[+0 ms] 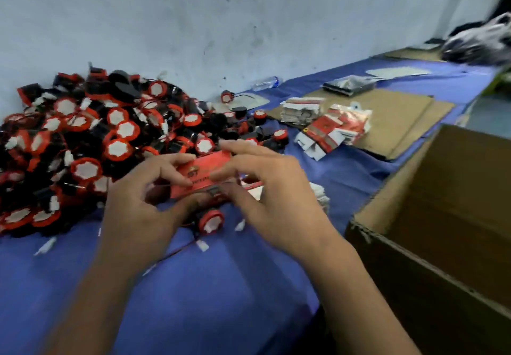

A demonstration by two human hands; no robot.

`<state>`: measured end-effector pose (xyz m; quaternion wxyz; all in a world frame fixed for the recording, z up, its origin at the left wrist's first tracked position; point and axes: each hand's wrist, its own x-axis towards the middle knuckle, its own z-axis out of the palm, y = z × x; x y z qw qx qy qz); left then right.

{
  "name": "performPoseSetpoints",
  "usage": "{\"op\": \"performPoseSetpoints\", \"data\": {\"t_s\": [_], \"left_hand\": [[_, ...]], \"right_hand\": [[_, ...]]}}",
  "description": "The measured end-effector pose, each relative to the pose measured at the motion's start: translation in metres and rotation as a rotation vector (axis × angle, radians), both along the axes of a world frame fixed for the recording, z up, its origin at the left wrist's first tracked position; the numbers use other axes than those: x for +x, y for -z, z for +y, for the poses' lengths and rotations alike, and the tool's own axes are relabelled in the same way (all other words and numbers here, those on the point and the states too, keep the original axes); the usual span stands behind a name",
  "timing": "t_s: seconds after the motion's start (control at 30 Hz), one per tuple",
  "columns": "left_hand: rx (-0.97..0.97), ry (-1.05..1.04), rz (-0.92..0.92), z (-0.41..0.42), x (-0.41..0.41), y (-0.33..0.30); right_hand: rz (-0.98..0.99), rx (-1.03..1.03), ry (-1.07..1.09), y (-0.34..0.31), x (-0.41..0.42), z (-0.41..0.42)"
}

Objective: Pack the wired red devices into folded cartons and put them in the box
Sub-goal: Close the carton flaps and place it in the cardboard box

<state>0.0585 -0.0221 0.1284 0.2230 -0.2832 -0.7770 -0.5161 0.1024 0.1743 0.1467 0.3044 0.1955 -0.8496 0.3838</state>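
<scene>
Both of my hands hold one red carton (203, 173) above the blue table. My left hand (143, 202) pinches its left end and my right hand (272, 188) grips its right end. Under the carton a single red device (211, 220) with a white face lies on the cloth, its wire (177, 253) trailing toward me. A big heap of red and black wired devices (91, 138) fills the left of the table. Flat unfolded cartons (333, 130) lie in a stack behind my right hand. The open brown box (431, 216) stands at the right.
Sheets of brown cardboard (392, 116) lie under the carton stacks. A clear plastic bottle (266, 83) lies by the wall. A dark packet (349, 85) and plastic bags (481, 40) sit farther back right. The blue cloth (221, 299) in front of me holds only loose white connectors.
</scene>
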Motion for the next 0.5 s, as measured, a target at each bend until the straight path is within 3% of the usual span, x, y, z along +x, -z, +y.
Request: {"op": "performPoseSetpoints", "data": {"t_s": [0.07,0.13,0.27,0.4,0.5], "left_hand": [[0.006,0.203,-0.03,0.084,0.008,-0.03],[-0.083,0.403,-0.043,0.173,0.024,-0.048],[-0.611,0.717,0.171,0.323,0.068,-0.047],[-1.142,0.864,0.06,0.393,0.082,-0.003],[-1.331,0.82,-0.014,0.404,0.067,0.013]], "right_hand": [[-0.025,0.013,0.249,-0.026,0.047,0.064],[-0.114,0.157,0.536,-0.045,0.097,0.125],[-0.661,0.425,0.947,-0.058,0.175,0.21],[-1.116,0.37,0.893,-0.037,0.201,0.235],[-1.094,0.285,0.843,-0.029,0.199,0.238]]}}
